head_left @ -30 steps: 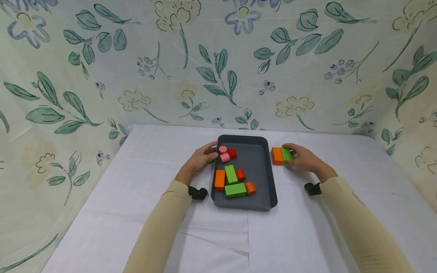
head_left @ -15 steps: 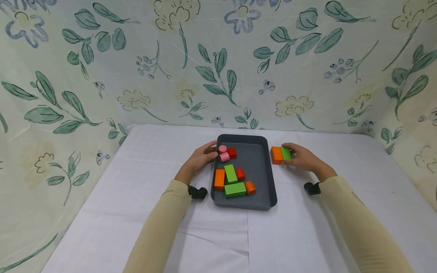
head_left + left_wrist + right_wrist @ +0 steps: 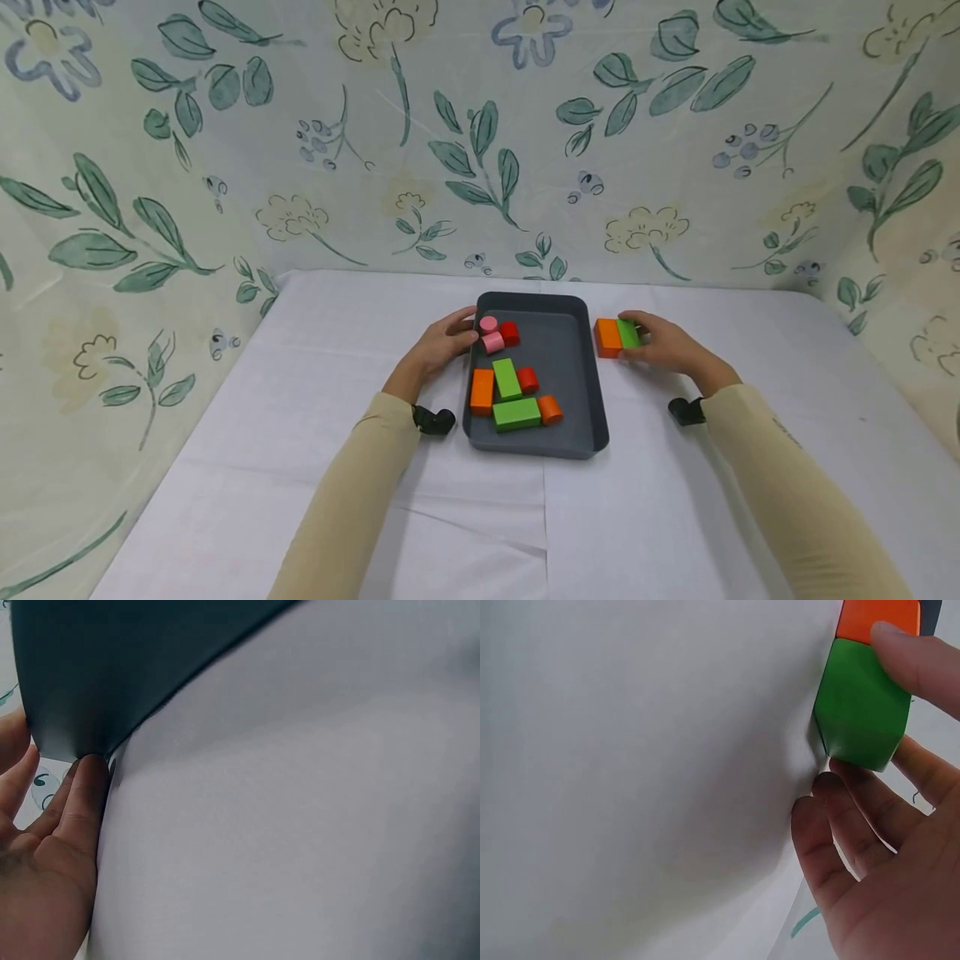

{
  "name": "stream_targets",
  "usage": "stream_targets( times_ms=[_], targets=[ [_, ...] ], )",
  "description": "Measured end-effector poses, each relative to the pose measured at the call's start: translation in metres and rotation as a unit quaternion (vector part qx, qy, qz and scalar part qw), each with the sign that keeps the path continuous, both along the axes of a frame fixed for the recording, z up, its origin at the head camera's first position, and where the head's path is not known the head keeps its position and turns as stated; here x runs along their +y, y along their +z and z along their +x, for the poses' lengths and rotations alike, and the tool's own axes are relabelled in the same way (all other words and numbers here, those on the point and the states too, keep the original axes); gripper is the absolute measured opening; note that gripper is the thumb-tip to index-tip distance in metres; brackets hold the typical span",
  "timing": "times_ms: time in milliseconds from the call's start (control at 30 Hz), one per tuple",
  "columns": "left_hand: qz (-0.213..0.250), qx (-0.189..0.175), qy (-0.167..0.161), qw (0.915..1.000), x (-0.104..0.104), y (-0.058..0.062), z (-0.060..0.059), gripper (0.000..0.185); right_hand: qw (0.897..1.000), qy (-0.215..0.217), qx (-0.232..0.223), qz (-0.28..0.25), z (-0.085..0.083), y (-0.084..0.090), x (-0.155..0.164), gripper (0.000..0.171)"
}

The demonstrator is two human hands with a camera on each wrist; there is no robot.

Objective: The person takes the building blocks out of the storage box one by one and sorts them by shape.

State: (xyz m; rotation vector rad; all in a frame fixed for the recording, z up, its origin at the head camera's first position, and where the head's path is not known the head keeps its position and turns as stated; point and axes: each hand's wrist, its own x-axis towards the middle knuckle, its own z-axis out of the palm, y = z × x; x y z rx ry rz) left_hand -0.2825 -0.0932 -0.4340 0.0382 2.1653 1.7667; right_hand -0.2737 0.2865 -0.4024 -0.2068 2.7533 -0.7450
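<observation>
2 hands rest on a table [image 3: 300, 433] with a white cloth on it. On the left, the left hand [image 3: 438, 352] lies flat against the outside wall of a dark grey tray [image 3: 577, 379], near its far left corner. Its fingers [image 3: 82, 802] are straight and close together, and they press on the tray wall without gripping it. Inside the tray, from left to right, sit an orange block [image 3: 482, 392], 2 pink round blocks [image 3: 491, 335] at the far end, 2 green blocks [image 3: 512, 396], and 2 red round blocks [image 3: 510, 333] with 1 orange round block [image 3: 550, 409] at the near end. Just to the right of the tray, on the table, a second orange block [image 3: 607, 337] touches a green block [image 3: 628, 334], side by side. The right hand [image 3: 671, 350] holds this green block. Its fingers [image 3: 911, 664] are curled round the block, with 1 on top and the others underneath at the side. Flowered cloth [image 3: 480, 142] hangs behind the table.
</observation>
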Motion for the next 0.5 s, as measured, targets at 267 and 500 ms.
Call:
stream_targets(
  times_ms=[267, 500],
  targets=[
    [0.004, -0.003, -0.002, 1.0000, 0.001, 0.001, 0.001, 0.058, 1.000, 0.014, 0.012, 0.015, 0.009, 0.015, -0.005, 0.077],
    [0.005, 0.000, 0.000, 1.0000, 0.000, 0.000, 0.002, 0.058, 0.991, 0.067, 0.111, 0.036, 0.033, 0.061, -0.040, 0.064]
  ],
)
